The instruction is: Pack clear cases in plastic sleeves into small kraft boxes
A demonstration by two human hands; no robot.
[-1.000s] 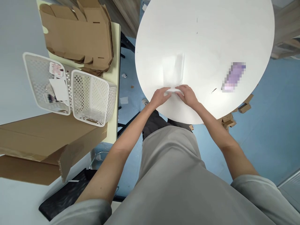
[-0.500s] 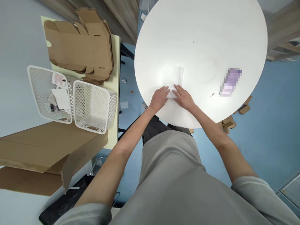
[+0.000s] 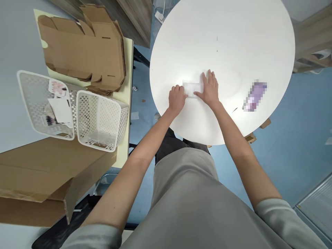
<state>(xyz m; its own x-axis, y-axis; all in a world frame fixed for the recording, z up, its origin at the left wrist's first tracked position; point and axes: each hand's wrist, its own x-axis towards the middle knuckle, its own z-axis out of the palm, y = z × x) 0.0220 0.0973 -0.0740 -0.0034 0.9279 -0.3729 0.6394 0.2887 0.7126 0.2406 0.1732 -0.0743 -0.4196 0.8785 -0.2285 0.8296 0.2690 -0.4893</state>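
A small white folded packet (image 3: 191, 88) lies on the round white table (image 3: 233, 41). My right hand (image 3: 210, 88) lies flat on the packet's right part, fingers stretched out and pointing away from me. My left hand (image 3: 176, 99) rests at the packet's left end with its fingers curled under, knuckles up, pressing on the edge. Both forearms reach up from my grey shirt.
A blurred purple object (image 3: 254, 96) lies on the table to the right. On the side table at left stand two white perforated baskets (image 3: 100, 117), one with cards in it, and a stack of flat cardboard blanks (image 3: 83, 45). A large cardboard box (image 3: 46, 173) sits below them.
The packet has been folded shorter and both hands have slid farther onto the table. My right hand moved from the near edge to lie flat on top; my left hand curled.
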